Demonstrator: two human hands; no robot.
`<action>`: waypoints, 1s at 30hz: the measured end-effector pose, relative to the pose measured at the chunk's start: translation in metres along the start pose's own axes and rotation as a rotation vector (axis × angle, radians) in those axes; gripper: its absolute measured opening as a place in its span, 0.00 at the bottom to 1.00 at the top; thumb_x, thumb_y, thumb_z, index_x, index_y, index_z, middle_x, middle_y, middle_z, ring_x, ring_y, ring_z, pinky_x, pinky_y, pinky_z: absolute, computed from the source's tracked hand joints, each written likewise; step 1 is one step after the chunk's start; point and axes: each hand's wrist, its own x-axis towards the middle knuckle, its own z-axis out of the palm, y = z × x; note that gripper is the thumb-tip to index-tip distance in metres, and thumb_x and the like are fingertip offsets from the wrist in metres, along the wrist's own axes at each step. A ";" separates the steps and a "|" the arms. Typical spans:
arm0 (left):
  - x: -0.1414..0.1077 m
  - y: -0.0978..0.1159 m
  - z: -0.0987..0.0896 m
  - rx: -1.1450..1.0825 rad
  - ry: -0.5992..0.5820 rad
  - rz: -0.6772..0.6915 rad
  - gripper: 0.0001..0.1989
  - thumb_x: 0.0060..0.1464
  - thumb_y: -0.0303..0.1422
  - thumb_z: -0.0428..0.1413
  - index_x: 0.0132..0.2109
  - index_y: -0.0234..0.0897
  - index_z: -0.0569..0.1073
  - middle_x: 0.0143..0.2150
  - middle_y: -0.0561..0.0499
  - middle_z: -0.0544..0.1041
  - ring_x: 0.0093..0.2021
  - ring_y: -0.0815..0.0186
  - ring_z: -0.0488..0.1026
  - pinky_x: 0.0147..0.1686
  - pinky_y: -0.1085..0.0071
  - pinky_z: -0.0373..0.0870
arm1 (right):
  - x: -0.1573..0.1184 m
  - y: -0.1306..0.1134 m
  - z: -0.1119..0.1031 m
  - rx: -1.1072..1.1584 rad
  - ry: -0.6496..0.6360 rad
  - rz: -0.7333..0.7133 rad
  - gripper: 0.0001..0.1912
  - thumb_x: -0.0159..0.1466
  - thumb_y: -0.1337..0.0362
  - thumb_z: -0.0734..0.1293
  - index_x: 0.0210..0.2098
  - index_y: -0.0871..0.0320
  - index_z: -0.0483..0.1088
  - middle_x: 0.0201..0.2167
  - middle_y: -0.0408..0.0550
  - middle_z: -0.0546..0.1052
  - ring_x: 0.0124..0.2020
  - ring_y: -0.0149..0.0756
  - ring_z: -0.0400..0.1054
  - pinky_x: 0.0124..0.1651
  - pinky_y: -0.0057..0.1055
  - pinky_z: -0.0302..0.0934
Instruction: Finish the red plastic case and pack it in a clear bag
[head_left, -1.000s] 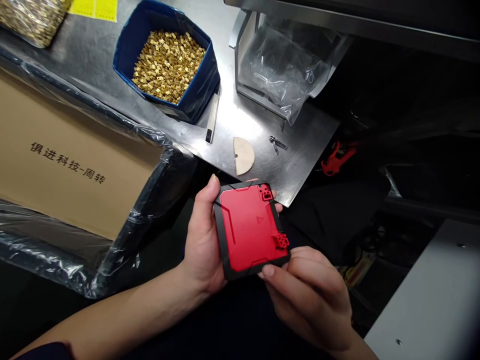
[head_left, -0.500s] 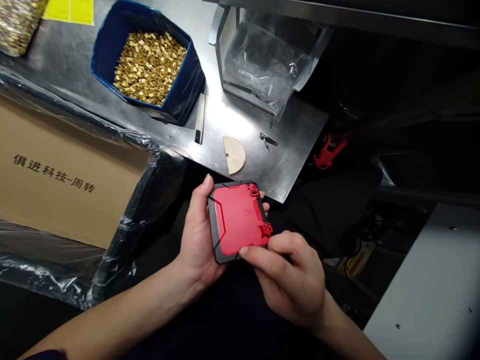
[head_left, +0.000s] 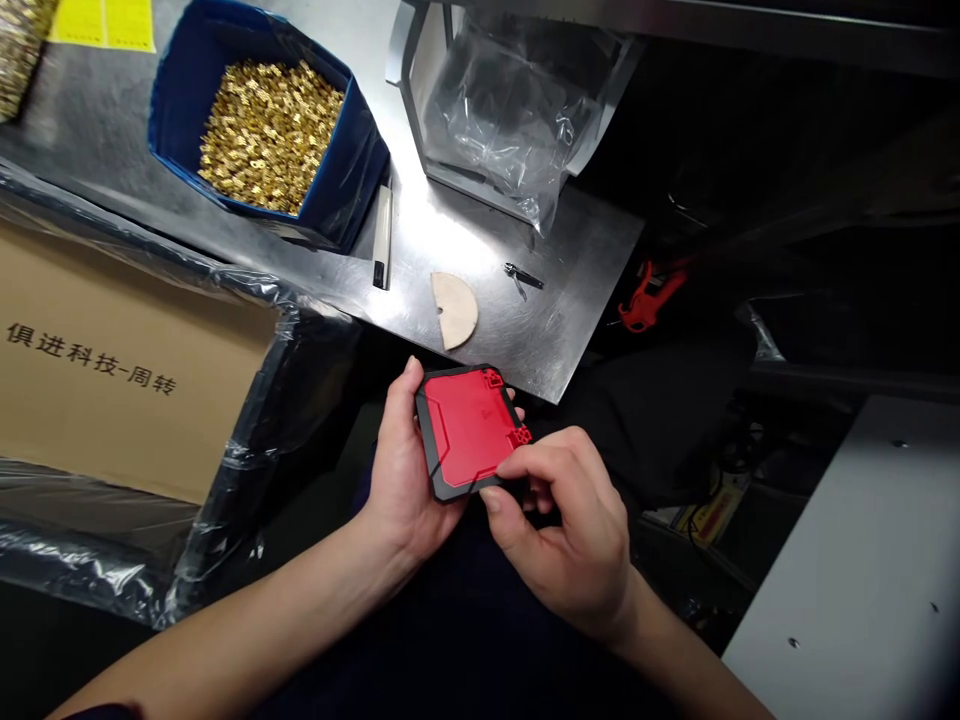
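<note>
A red and black flat case [head_left: 474,425] lies tilted in my left hand [head_left: 405,480], whose thumb runs along its left edge while fingertips show past its right edge. At the lower right corner of the case, the thumb and forefinger of my right hand [head_left: 574,525] pinch its edge. Just beyond the case, a half-round beige disc [head_left: 456,312] rests on the metal table [head_left: 555,340], with small nail clippers [head_left: 523,277] to its right. A white cutter with a black end [head_left: 382,240] lies to its left.
A blue bin [head_left: 360,160] holds many small golden parts. Behind the table's middle stands a grey tray with clear plastic bags [head_left: 510,125]. A cardboard box [head_left: 127,370] edged with dark plastic is at left. A red tool [head_left: 649,298] is at right, above a pale panel [head_left: 840,560].
My right thumb has come off the red face to the lower edge, and the forefinger now lies on the corner. The case is tilted more. The surroundings have shifted slightly left in view.
</note>
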 end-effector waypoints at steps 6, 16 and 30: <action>0.007 0.001 -0.002 -0.008 0.043 -0.005 0.32 0.65 0.55 0.49 0.48 0.27 0.80 0.45 0.35 0.84 0.40 0.52 0.82 0.41 0.59 0.84 | -0.006 0.010 -0.002 0.065 0.084 0.103 0.08 0.68 0.72 0.65 0.44 0.55 0.71 0.35 0.43 0.73 0.33 0.31 0.67 0.33 0.29 0.66; 0.041 0.018 -0.048 0.188 -0.212 -0.241 0.36 0.65 0.56 0.50 0.58 0.24 0.75 0.53 0.27 0.81 0.42 0.47 0.83 0.44 0.55 0.82 | 0.083 0.183 -0.146 -1.004 -0.082 0.319 0.17 0.71 0.64 0.59 0.57 0.54 0.71 0.46 0.55 0.80 0.44 0.49 0.74 0.36 0.37 0.60; 0.058 0.009 -0.077 0.175 -0.317 -0.168 0.37 0.65 0.58 0.47 0.60 0.29 0.75 0.53 0.33 0.82 0.45 0.50 0.82 0.45 0.61 0.80 | 0.120 0.251 -0.160 -1.047 -0.705 -0.511 0.28 0.70 0.60 0.60 0.66 0.68 0.62 0.66 0.67 0.68 0.67 0.59 0.60 0.66 0.55 0.53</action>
